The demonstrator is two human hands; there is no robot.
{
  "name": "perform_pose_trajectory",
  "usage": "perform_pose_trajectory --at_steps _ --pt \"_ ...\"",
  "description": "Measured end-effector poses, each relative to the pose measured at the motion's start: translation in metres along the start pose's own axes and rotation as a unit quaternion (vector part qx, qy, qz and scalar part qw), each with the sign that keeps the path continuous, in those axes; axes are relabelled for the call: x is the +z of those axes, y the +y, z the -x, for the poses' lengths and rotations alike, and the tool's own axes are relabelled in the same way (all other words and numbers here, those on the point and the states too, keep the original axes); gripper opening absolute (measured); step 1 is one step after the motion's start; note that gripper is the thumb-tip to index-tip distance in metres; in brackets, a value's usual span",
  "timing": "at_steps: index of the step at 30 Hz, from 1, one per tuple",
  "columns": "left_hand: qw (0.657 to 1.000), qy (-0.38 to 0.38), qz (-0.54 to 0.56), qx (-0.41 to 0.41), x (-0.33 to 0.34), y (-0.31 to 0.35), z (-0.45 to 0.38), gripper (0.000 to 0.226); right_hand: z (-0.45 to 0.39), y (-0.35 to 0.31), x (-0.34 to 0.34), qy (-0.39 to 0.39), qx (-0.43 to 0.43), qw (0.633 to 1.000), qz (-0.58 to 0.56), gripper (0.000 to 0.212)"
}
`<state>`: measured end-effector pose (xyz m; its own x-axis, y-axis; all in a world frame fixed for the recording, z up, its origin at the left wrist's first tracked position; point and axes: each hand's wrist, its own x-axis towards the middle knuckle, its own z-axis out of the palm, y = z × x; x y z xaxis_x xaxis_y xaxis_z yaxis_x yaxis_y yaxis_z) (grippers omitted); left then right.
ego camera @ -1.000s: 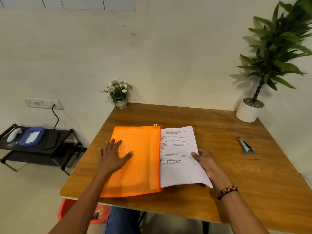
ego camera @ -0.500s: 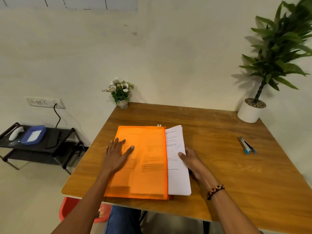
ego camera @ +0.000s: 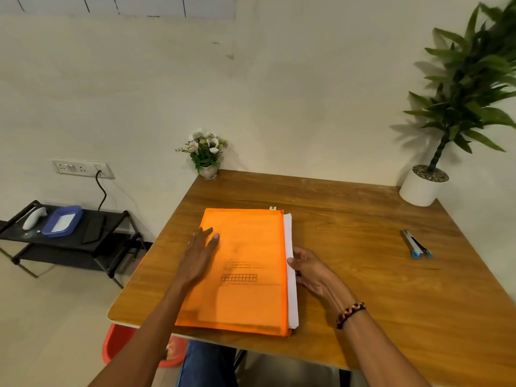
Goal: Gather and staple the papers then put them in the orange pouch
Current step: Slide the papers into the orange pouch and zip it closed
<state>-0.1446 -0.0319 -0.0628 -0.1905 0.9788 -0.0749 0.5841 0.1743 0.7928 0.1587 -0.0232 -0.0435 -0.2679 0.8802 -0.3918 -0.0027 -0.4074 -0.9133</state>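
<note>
- Papers (ego camera: 290, 263) lie almost wholly inside the orange pouch (ego camera: 245, 263), near the front of the wooden table (ego camera: 349, 219); only a narrow white strip shows along the pouch's right, open side, and print shows faintly through the orange mesh
- Left hand (ego camera: 199, 256) rests flat on the pouch's left part, fingers straight and spread, pressing it down and holding nothing
- Right hand (ego camera: 311, 270) sits at the exposed paper edge, fingers lightly bent with the tips against it; a push, I judge, not a grip
- Handling: sheets are light, thin and floppy, likely to buckle if shoved at one spot, so push along the long edge; the pouch looks soft and slippery, so it needs pinning
- Count: one pouch, one paper stack (sheet number cannot be told), one blue stapler (ego camera: 416, 244) well apart to the right, two potted plants, two hands
</note>
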Motion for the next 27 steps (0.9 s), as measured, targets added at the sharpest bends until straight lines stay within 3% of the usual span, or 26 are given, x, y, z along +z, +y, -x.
perform_pose_trajectory --at_steps 3,6,12,15,22,25,27 --pt "1.000 -0.006 0.027 -0.007 -0.002 0.004 0.003 0.098 -0.006 -0.003 -0.006 0.045 -0.036 0.972 0.230 0.021" --pt "0.999 -0.011 0.046 -0.003 -0.002 0.010 0.006 0.084 -0.008 -0.012 -0.014 0.035 -0.002 0.958 0.284 0.026" --pt "0.994 -0.016 0.109 0.005 -0.002 0.014 0.012 0.086 -0.013 -0.014 -0.012 0.052 0.034 0.994 0.087 0.016" --pt "0.988 -0.013 0.154 -0.021 -0.001 0.022 0.015 0.068 -0.012 -0.017 -0.007 0.013 0.049 0.998 0.038 0.024" --pt "0.978 -0.043 0.200 -0.037 -0.006 0.026 0.015 0.071 -0.006 -0.024 -0.015 -0.071 0.112 0.990 -0.050 0.023" --pt "0.976 -0.056 0.205 -0.044 -0.007 0.023 0.015 0.094 0.001 -0.023 -0.017 -0.085 0.120 0.989 0.024 0.020" --pt "0.979 -0.069 0.189 -0.031 -0.008 0.024 0.016 0.097 0.004 -0.024 -0.008 -0.067 0.110 0.985 0.112 0.014"
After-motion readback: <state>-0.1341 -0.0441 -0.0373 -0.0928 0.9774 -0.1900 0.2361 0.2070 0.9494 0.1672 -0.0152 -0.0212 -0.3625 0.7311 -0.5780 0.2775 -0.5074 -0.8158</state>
